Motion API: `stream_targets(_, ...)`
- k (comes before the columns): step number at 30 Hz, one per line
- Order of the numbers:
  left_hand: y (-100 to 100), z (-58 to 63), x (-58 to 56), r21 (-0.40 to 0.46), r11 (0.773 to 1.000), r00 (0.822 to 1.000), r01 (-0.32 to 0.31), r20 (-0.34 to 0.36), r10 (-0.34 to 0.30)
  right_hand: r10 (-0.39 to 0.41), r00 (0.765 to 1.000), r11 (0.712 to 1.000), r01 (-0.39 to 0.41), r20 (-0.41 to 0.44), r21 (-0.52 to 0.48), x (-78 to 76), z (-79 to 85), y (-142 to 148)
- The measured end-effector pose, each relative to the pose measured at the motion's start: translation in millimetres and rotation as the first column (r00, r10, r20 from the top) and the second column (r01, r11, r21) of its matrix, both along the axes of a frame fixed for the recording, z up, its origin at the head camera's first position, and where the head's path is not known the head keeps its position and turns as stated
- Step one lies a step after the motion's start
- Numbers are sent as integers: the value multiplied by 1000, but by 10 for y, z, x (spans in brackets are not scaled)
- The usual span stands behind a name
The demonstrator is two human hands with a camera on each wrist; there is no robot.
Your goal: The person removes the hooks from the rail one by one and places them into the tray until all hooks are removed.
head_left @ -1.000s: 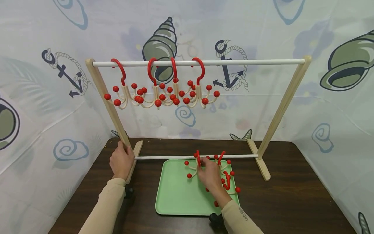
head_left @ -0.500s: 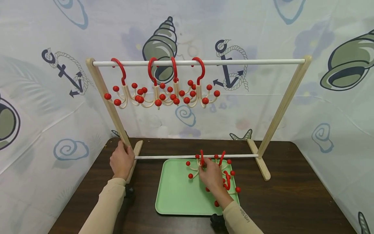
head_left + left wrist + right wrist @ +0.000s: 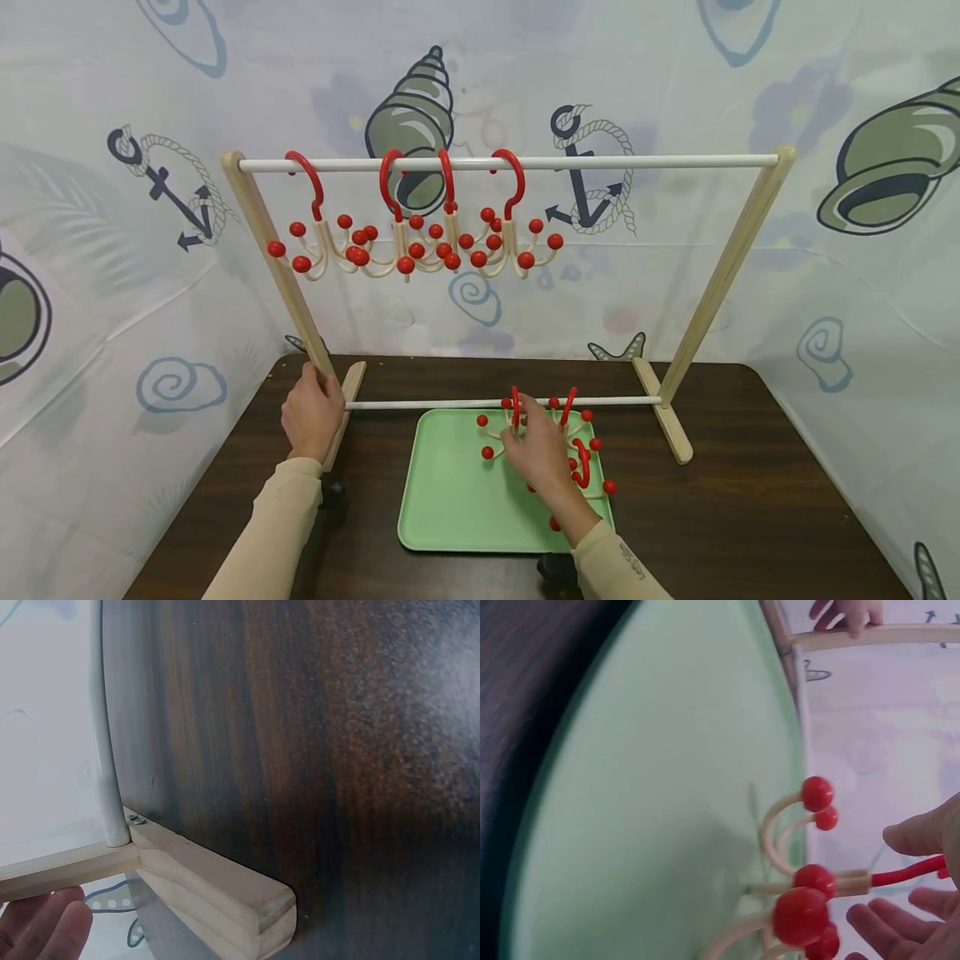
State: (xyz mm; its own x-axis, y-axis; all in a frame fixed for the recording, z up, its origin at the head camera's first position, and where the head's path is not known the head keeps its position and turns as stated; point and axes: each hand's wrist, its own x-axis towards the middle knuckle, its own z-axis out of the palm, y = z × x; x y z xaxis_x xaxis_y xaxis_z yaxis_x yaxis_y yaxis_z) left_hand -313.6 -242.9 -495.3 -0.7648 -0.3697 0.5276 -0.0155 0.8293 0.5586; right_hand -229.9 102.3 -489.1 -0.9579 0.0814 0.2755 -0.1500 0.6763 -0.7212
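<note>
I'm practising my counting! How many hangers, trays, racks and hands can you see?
Hanging hangers: 4
Lower hangers: 3 in sight
Green tray: 1
Wooden rack: 1
Left hand and right hand: 2
Total: 11

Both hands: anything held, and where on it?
Left hand holds the rack's left post, low down. Right hand seems to hold nothing: its fingers are spread around a hanger's red hook.

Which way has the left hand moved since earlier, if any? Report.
No: in the head view, the left hand keeps its place low on the left post.
</note>
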Motion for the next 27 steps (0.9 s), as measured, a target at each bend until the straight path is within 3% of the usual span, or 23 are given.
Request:
stream_targets(3, -2, -2, 1, 1, 1000, 1000, -1, 2, 1, 6, 999, 998, -4, 34, -62, 29, 81, -15)
stream_targets(10, 0, 2, 0, 0, 1000, 1000, -2, -2, 2, 13, 1000, 991, -12, 7, -131, 147, 308, -60)
stream_targets(15, -5, 3, 9, 4, 1000, 1000, -2, -1, 2, 7, 1000, 991, -5, 12, -130, 271, 560, -88)
stream_targets(20, -11, -2, 9, 0, 1000, 1000, 1, -7, -1, -2, 1000, 990, 0, -12, -141, 395, 916, -68)
stream_targets(24, -8, -1, 9, -1, 1000, 1000, 5, -14, -5, 9, 993, 994, -21, -117, -103, 473, 1244, -4)
stream_targets(27, -1, 2, 7, 0, 1000, 1000, 6, -16, -6, 36, 965, 996, -55, -261, -67, 486, 1462, 68)
